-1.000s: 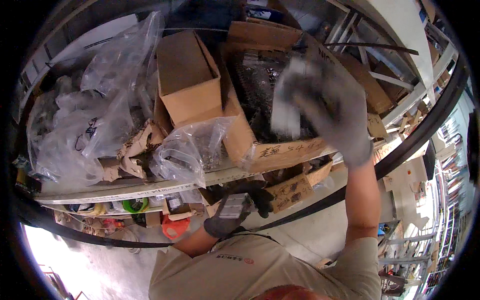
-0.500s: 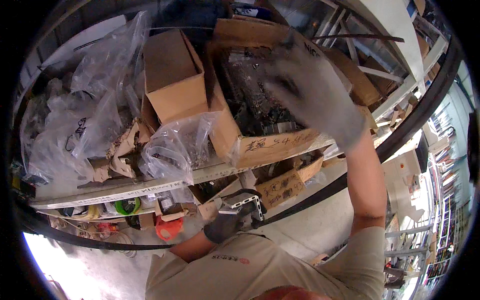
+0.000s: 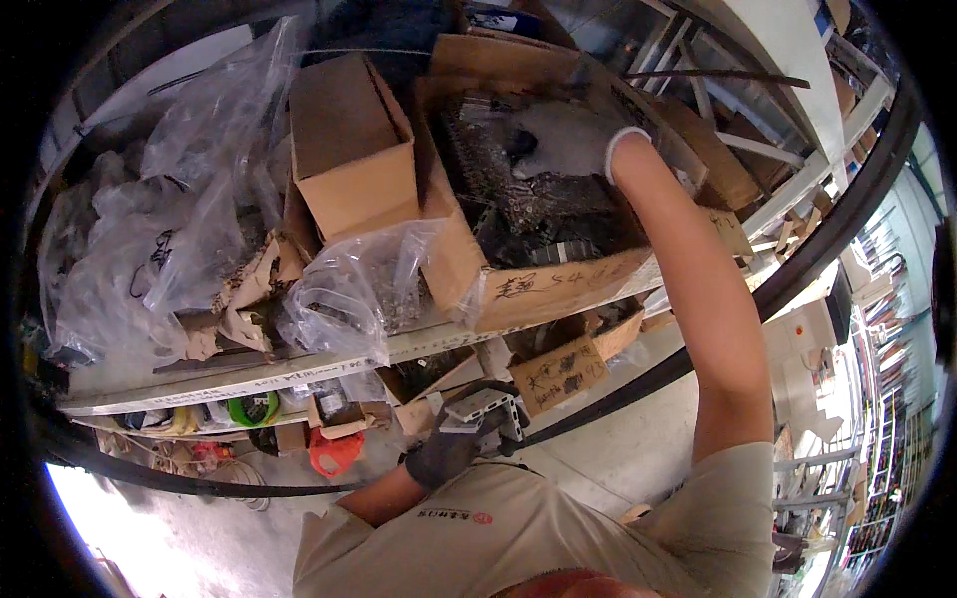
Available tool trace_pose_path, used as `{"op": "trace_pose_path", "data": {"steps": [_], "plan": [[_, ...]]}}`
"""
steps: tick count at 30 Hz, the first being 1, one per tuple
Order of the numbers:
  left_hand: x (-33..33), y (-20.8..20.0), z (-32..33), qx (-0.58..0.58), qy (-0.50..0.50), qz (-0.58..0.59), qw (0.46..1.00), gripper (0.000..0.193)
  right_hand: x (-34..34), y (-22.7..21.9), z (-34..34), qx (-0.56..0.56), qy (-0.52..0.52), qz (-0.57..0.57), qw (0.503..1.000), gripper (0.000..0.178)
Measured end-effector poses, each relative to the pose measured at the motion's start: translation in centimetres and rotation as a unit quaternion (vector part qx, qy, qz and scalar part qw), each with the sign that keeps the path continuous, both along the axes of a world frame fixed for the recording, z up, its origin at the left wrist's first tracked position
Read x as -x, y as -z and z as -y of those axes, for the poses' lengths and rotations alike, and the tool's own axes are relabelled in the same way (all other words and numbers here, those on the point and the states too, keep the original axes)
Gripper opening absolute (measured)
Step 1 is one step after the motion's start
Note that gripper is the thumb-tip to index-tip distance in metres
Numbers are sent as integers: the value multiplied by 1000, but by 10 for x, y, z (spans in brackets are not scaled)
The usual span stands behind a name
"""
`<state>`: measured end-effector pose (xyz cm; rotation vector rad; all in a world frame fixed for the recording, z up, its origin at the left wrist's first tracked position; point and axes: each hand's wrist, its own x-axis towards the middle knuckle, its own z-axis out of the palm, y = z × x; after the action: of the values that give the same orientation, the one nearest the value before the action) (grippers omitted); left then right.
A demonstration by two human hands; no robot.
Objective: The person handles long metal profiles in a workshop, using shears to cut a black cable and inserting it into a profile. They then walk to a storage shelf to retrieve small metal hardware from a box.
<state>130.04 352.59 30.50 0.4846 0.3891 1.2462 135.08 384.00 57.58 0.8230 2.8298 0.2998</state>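
Note:
My right hand (image 3: 570, 142), in a pale grey glove, reaches inside a large open cardboard box (image 3: 528, 297) on the shelf. Dark, metallic-looking parts (image 3: 538, 204) are heaped in that box, and the hand rests on or just above them. Blur and the low angle hide whether its fingers hold anything. Lower down, close to my body, my left hand (image 3: 444, 450) wears a dark grey glove. Its fingers are wrapped round several whitish slotted metal pieces (image 3: 480, 407), whose exact kind I cannot make out.
Left of the large box stands a narrower open carton (image 3: 354, 189). Clear plastic bags (image 3: 199, 249) and a bag of small parts (image 3: 354, 299) lie farther left. Below the shelf edge (image 3: 299, 377) are smaller cartons (image 3: 560, 377), a red bag (image 3: 335, 450) and a green roll (image 3: 255, 409).
My right hand has moved down and away from me into the large box, onto the heap. My left hand still holds the metal pieces, slightly turned.

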Motion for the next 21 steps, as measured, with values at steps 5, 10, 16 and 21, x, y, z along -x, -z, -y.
{"op": "trace_pose_path", "data": {"steps": [5, 10, 16, 21], "plan": [[0, -3, -5, -45, 1, -86, 995, 38, 7, -11, 11, -39, -19, 13, 999, 50], [-1, 7, -7, -49, 18, -7, 999, 38, 10, -12, 5, -39, 15, 19, 999, 39], [2, 15, -5, 14, 18, 21, 999, 41, 0, -12, -6, -1, 13, -31, 999, 36], [2, 11, -8, 39, 25, 52, 998, 41, 2, -6, -3, -49, 4, -68, 996, 38]]}}
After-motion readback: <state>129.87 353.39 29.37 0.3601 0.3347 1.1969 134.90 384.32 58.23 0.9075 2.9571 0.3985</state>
